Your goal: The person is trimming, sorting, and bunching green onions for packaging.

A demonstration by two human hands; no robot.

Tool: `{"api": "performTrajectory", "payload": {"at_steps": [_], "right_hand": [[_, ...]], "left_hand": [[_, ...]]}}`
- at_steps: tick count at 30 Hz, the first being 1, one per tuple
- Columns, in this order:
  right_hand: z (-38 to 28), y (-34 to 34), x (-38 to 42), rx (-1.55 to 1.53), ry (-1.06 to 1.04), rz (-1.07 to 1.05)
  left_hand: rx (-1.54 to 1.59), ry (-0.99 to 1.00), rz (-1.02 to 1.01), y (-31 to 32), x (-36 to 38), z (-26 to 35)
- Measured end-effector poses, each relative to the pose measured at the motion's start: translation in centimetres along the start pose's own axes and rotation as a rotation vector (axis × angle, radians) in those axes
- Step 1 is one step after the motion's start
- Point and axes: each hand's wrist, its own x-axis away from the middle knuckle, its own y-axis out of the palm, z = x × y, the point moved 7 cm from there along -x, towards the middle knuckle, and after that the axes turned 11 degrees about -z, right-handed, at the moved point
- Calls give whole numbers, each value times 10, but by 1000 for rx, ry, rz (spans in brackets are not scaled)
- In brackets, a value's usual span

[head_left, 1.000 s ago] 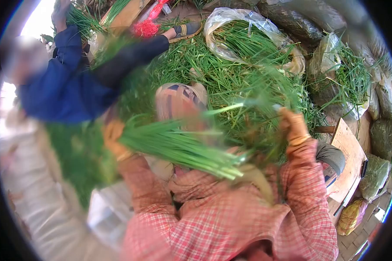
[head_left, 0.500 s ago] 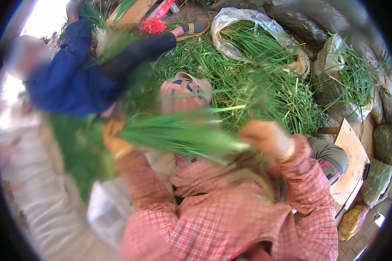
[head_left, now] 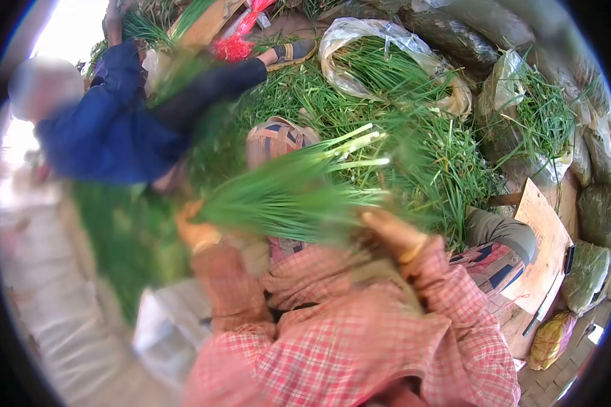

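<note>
A bunch of long green stalks with white root ends [head_left: 285,193] lies across my lap, its leafy end to the left and its white ends to the right. My left hand [head_left: 197,226], in an orange glove, is closed round the leafy end. On the right, my gloved right hand [head_left: 392,234] is at the lower edge of the bunch near the white ends; its fingertips are blurred and partly hidden by the stalks. A few white ends stick out above the rest.
Loose green stalks [head_left: 428,156] cover the ground ahead, beside an open plastic bag of stalks [head_left: 387,64]. A co-worker in blue [head_left: 115,136] sits at the upper left. Filled bags [head_left: 587,281] and a wooden board [head_left: 540,237] are on the right.
My right hand has moved left and slightly down, closer to my left hand. My left hand has shifted slightly right. More white ends now show above the bunch.
</note>
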Motion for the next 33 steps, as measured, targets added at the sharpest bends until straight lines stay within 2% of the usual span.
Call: {"api": "performTrajectory", "payload": {"at_steps": [2,3,5,8,9,10,13,14,17,18,21,23,25,26,27,28,29,30,31,32,33], "right_hand": [[4,10,-23,-76,1,4],[5,14,-27,-134,91,6],[2,22,-30,-246,265,16],[-3,14,-38,-166,58,104],[-5,14,-38,-146,1,141],[-8,12,-30,-2,48,153],[7,1,-17,-111,39,294],[3,-3,-9,-197,-26,351],[-4,-6,22,-785,-277,248],[-29,-5,44,-622,-481,215],[-82,-25,110,-476,-825,-77],[-104,-46,134,-254,-820,157],[-97,-78,138,659,-285,830],[-88,-81,125,751,-410,834],[-108,-40,105,1040,-482,709],[-116,-15,84,1140,-554,647],[-116,1,62,1149,-422,614],[-107,7,40,1130,-337,646],[-103,13,19,1303,-186,671],[-101,15,0,1263,106,598],[-98,15,-14,1222,115,568]], "left_hand": [[125,-5,-72,-10,-2,0],[172,-5,-72,5,4,8],[208,7,57,38,27,26],[89,-204,261,80,48,40],[105,-149,244,90,47,44],[119,-94,231,99,45,48],[156,63,201,115,42,55],[169,115,191,117,42,57],[138,143,229,106,38,52],[99,123,250,97,35,48],[64,73,284,66,28,37],[156,56,243,61,22,32],[161,39,183,54,14,28],[161,29,150,50,9,26],[203,21,81,46,4,23],[244,15,15,41,1,21],[286,11,-51,40,-1,20],[186,14,64,47,8,24],[88,21,177,70,25,31],[-10,26,290,86,41,36],[-13,38,309,96,48,39]]}}
